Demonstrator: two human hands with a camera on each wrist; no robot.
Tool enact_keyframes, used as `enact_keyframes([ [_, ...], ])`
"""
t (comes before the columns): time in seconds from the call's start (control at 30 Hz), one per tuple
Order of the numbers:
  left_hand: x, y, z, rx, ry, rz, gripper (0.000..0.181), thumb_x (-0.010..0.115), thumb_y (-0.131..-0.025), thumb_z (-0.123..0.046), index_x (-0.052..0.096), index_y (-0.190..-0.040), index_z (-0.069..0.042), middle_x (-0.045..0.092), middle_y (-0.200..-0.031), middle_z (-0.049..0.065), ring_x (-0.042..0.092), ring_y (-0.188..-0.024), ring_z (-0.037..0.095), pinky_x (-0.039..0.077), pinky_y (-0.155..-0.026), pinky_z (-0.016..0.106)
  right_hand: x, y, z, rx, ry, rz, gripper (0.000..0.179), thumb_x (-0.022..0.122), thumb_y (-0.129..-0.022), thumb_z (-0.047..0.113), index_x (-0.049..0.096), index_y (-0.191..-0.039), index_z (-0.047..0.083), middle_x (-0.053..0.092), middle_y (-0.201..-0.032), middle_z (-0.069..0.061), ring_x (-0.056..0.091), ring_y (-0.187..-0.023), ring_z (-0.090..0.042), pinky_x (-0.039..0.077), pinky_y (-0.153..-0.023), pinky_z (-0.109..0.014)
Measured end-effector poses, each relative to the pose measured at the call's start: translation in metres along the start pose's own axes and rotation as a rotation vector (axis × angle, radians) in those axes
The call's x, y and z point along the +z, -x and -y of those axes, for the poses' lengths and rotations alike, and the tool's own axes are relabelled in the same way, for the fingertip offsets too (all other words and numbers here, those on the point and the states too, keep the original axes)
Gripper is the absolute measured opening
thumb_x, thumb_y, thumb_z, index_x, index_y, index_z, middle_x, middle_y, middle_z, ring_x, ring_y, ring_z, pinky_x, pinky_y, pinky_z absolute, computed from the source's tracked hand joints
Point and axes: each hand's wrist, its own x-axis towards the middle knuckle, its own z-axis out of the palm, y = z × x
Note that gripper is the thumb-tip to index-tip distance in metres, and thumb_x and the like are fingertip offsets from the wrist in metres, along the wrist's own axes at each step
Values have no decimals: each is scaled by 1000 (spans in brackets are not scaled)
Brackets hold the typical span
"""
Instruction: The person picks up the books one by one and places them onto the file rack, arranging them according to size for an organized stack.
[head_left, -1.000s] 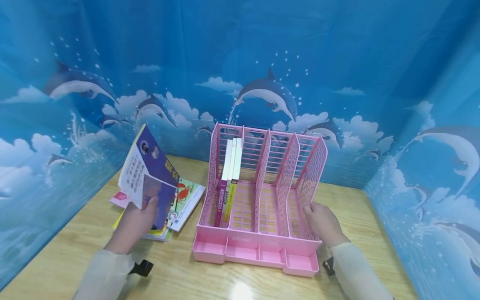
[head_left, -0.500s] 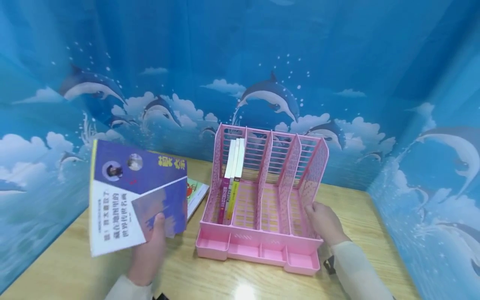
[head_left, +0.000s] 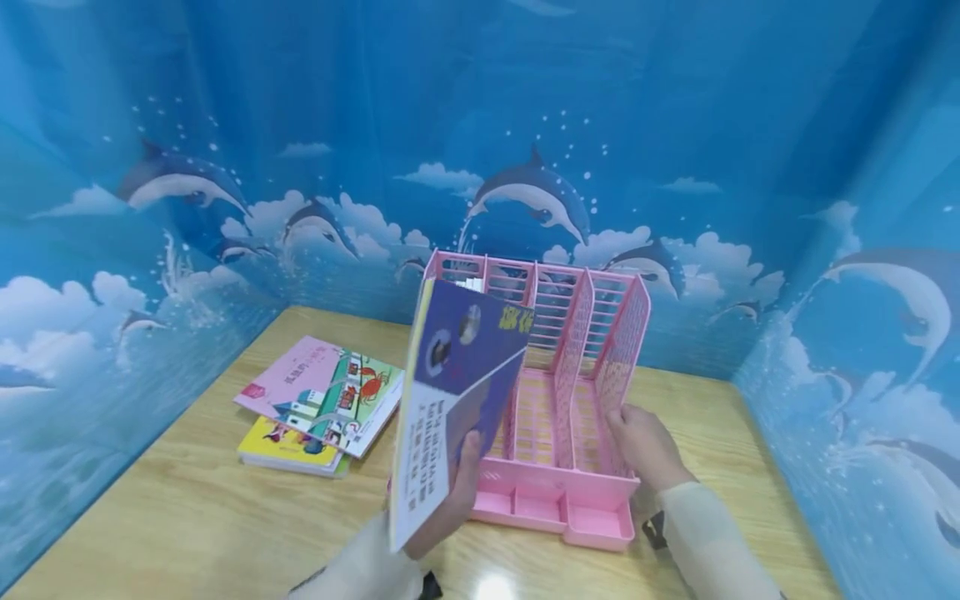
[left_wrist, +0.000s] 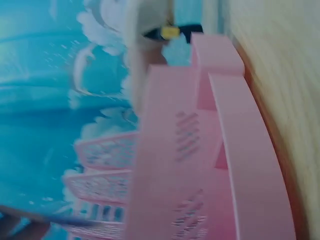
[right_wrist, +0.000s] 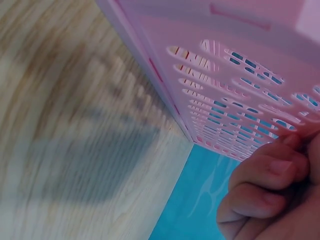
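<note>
In the head view my left hand [head_left: 453,504] grips a purple-and-white book [head_left: 468,375] by its lower right part, thumb across the cover. The book is held upright and tilted, overlapping the left part of a pink desktop book rack [head_left: 551,477]. Only the white tops of the books [head_left: 470,284] in the left compartment show; the rest is hidden. My right hand [head_left: 647,446] holds the rack's right side wall. In the right wrist view its curled fingers [right_wrist: 265,170] lie against the perforated panel [right_wrist: 220,95]. The left wrist view catches the rack's front trays [left_wrist: 250,135].
Left of the rack, a pink-and-green picture book [head_left: 322,387] lies across a yellow book [head_left: 288,446] on the wooden table [head_left: 202,500]. A blue dolphin-print curtain [head_left: 360,100] stands behind and at both sides.
My left hand has lifted the purple-and-white book off the left pile and carried it rightward to the rack, uncovering the picture books. The right hand stays on the rack's side.
</note>
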Motion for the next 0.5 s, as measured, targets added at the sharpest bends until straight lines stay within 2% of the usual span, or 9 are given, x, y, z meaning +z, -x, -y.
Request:
enact_keyframes([
  [0.03, 0, -3, 0, -21, 14, 44, 64, 63, -91, 10, 39, -150, 7, 58, -141, 24, 60, -129, 30, 51, -108, 40, 0, 0, 0, 0, -2, 3, 53, 38, -111, 39, 62, -132, -4, 67, -87, -9, 58, -72, -22, 50, -65, -40],
  [0.07, 1, -6, -1, -40, 12, 80, 60, 61, -93, 9, 40, -150, 6, 63, -131, 23, 67, -117, 28, 56, -99, 37, 0, 0, 1, -1, -4, 6, 54, 38, -111, 40, 62, -133, -3, 69, -91, -9, 59, -74, -22, 50, -67, -41],
  [0.1, 3, -18, -12, -72, -13, 135, 63, 59, -94, 10, 37, -152, 4, 62, -132, 23, 67, -115, 27, 58, -96, 37, 1, 0, 1, -2, 3, 5, 54, 38, -111, 40, 63, -131, -3, 70, -92, -8, 60, -75, -22, 50, -69, -41],
  [0.17, 7, -25, -4, -135, -58, 302, 76, 57, -95, 9, 23, -162, -5, 59, -135, 23, 69, -104, 30, 62, -88, 36, 1, -1, 1, -3, 7, 3, 52, 38, -110, 39, 65, -128, -2, 68, -87, -8, 58, -73, -22, 49, -67, -40],
  [0.27, 23, -31, 7, -230, -262, 457, 90, 63, -92, 9, 16, -165, -14, 65, -126, 20, 71, -81, 27, 63, -69, 32, 0, -2, 1, 5, -3, 2, 51, 38, -110, 38, 65, -127, -2, 62, -79, -8, 53, -67, -23, 45, -61, -37],
  [0.3, 29, -33, 12, -259, -322, 499, 96, 65, -91, 8, 11, -167, -17, 61, -135, 21, 72, -89, 30, 64, -74, 34, 0, -2, 0, 8, -7, 1, 51, 38, -110, 38, 65, -127, -1, 60, -77, -8, 52, -65, -23, 44, -60, -36],
  [0.33, 35, -34, 16, -298, -371, 532, 97, 66, -90, 7, 12, -167, -17, 63, -132, 20, 72, -85, 29, 63, -71, 34, 0, -2, 0, 5, -9, -1, 52, 38, -110, 38, 65, -128, -2, 61, -78, -8, 52, -65, -23, 44, -59, -36],
  [0.4, 44, -35, 22, -375, -420, 582, 87, 66, -95, 0, 17, -165, -14, 64, -128, 17, 72, -84, 29, 62, -68, 34, 0, -1, 0, 13, -19, 1, 52, 37, -110, 39, 64, -129, -2, 61, -78, -8, 52, -65, -23, 44, -58, -36],
  [0.5, 50, -37, 28, -497, -416, 656, 67, 61, -103, -15, 25, -160, -8, 59, -130, 15, 70, -89, 27, 62, -73, 35, 0, -1, -1, 18, -26, 7, 53, 38, -110, 38, 64, -129, -3, 61, -77, -8, 53, -64, -23, 45, -57, -36],
])
